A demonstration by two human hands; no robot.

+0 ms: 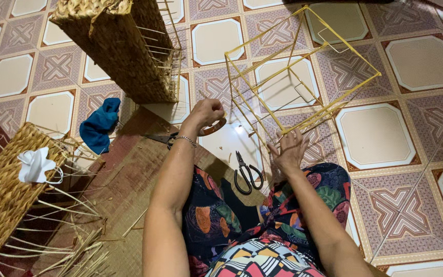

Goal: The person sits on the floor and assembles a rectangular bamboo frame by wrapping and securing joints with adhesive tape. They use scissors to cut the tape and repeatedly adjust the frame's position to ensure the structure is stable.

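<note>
The floor (411,128) is covered with patterned tiles, cream octagons between brown and pink squares. A brown woven mat (129,205) lies on it at the lower left, under the person's legs.

The biggest thing is a yellow wire frame (303,77), box-shaped and tilted, standing on the tiles in front of the person. Its lower corner comes down to the right hand (289,151), which grasps the thin wires there with its fingers spread along them. Behind the frame nothing blocks the view; the tiles show through it.

To the left of the frame stands a tall woven basket (124,46), half finished, with loose wire ends sticking out on its side toward the frame. A second woven basket (6,190) lies at the left edge, and dry straw (78,246) is scattered on the mat beside it. A white cloth (34,165) rests on this basket. A blue cloth (100,125) lies on the floor between the two baskets.

The left hand (206,114) is clenched around a roll of brown tape (215,126), raised above the floor near the frame's left side. The left forearm partly hides a dark tool (161,138) on the mat; I cannot tell what it is. Black scissors (247,173) lie closed on the tile between the two arms, touching neither hand.
</note>
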